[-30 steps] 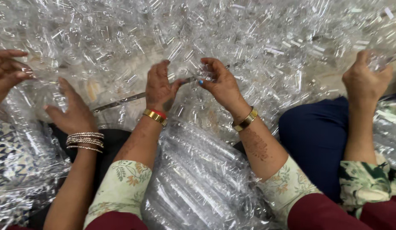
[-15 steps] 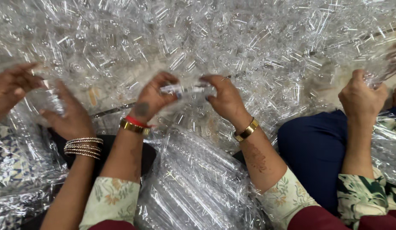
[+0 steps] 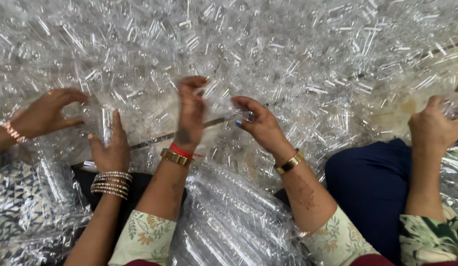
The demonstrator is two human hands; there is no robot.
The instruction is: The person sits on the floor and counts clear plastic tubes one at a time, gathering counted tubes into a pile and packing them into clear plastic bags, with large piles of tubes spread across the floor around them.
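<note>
Clear plastic tubes (image 3: 288, 59) crowd all around; co-workers' hands (image 3: 108, 150) flank both sides closely.

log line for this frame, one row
left hand: holds clear plastic piece | right hand: same piece | around: clear plastic pile

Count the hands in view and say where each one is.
5. The person's left hand and right hand pinch a clear plastic piece at centre. A co-worker's two hands are at left, another's hand at right. More may be hidden beyond the frame.
</note>
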